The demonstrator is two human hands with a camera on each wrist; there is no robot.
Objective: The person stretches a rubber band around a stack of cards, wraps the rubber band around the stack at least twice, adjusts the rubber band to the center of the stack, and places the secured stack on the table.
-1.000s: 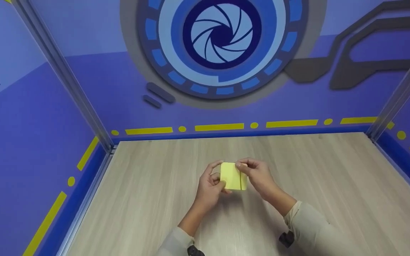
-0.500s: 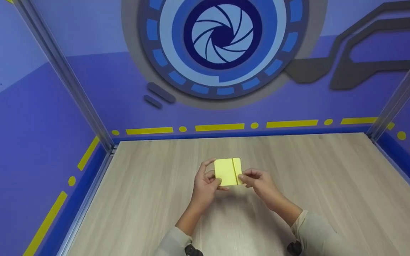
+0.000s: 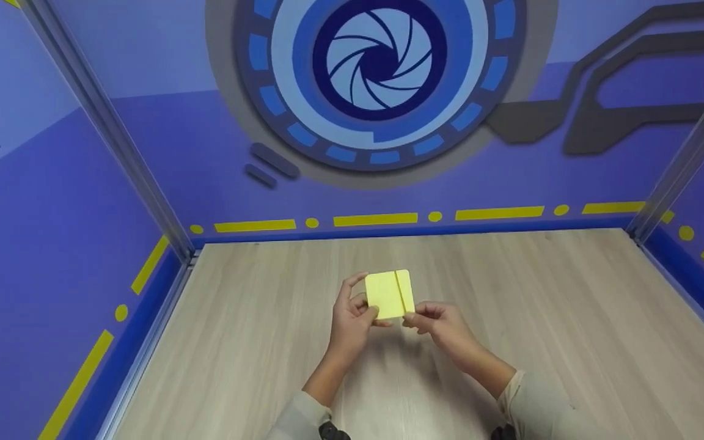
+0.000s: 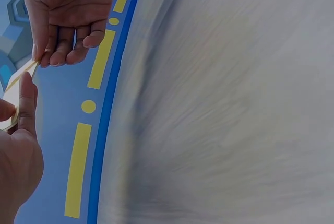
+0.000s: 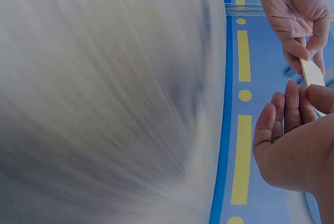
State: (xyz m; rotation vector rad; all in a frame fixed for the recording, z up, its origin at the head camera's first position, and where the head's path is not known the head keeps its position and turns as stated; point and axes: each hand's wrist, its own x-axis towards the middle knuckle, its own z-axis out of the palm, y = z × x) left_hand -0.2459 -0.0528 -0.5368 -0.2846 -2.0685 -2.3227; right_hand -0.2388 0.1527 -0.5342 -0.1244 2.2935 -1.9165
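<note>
A small square yellow notebook with rounded corners is held up over the table in the head view. A darker elastic band runs down its cover near the right edge. My left hand grips the left side, thumb on the front and index finger along the upper left edge. With thumb and fingers, my right hand pinches the lower right corner, where the band ends. Edge-on in the right wrist view, the notebook shows thin between both hands. The left wrist view catches only part of it.
Beneath the hands lies a light wood-grain table. Blue printed panels with yellow markings enclose its back and sides, joined by metal posts at the corners.
My right hand has slid from the notebook's top right corner down its right edge to the lower right corner. The notebook has shifted slightly left and up in my left hand.
</note>
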